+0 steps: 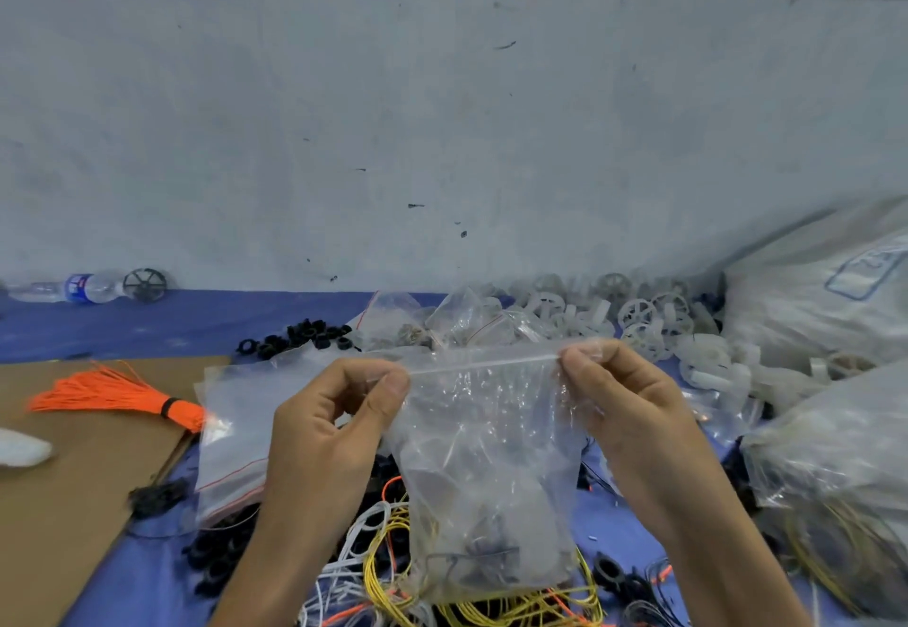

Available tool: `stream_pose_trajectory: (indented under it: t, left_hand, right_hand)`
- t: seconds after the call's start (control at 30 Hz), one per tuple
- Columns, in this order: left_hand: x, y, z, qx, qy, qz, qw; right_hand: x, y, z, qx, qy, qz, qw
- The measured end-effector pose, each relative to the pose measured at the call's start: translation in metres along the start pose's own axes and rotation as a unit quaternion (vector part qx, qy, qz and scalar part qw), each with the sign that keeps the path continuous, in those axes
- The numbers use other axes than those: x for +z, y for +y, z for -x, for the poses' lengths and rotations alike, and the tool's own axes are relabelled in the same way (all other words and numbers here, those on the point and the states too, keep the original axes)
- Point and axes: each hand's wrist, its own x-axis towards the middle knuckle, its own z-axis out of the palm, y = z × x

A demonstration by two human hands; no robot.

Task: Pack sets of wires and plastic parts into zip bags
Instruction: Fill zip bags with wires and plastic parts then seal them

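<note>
Clear plastic zip bag (491, 469), holding dark parts, hangs over the loose yellow, white and orange wires (381, 545) on the blue surface (147, 326), with left grip (324, 430) and right grip (634, 400) each pinching a zip-strip end; to seal well, hold the strip taut and press end to end.

Both bare forearms enter from the bottom edge, hands raised at lower centre. Left hand (334, 425) pinches the zip bag's (491, 454) top left corner, thumb against curled fingers (358, 373). Right hand (634, 410) pinches the top right corner likewise.
</note>
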Motion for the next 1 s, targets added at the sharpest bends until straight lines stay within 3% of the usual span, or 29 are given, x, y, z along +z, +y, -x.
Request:
stream_pose_trajectory:
  t: [0.17,0.37,0.6,0.8,0.87,0.93,1.0]
  left_hand:
    - [0.003,0.001,0.000,-0.028,-0.044,0.016,0.999]
    - [0.007,0.007,0.002,0.015,-0.020,0.007,1.000]
    - [0.012,0.013,0.003,-0.014,-0.038,0.044,0.998]
    - [0.012,0.019,0.009,0.034,-0.029,0.020,0.999]
    - [0.014,0.025,0.012,0.043,-0.047,0.018,0.998]
    - [0.018,0.032,0.016,0.053,-0.076,0.017,0.996]
    - [0.021,0.038,0.021,0.069,-0.106,0.013,0.992]
  right_hand:
    - [0.006,-0.001,0.002,-0.002,-0.017,0.014,1.000]
    - [0.006,-0.001,0.002,-0.007,-0.004,0.020,1.000]
    - [0.006,0.001,0.001,-0.001,0.007,0.004,1.000]
    - [0.007,-0.009,0.008,-0.041,0.030,0.100,0.994]
    - [0.012,-0.021,0.016,-0.115,0.057,0.217,0.968]
    - [0.022,-0.032,0.025,-0.213,0.066,0.401,0.889]
    - [0.034,-0.039,0.034,-0.258,0.040,0.514,0.817]
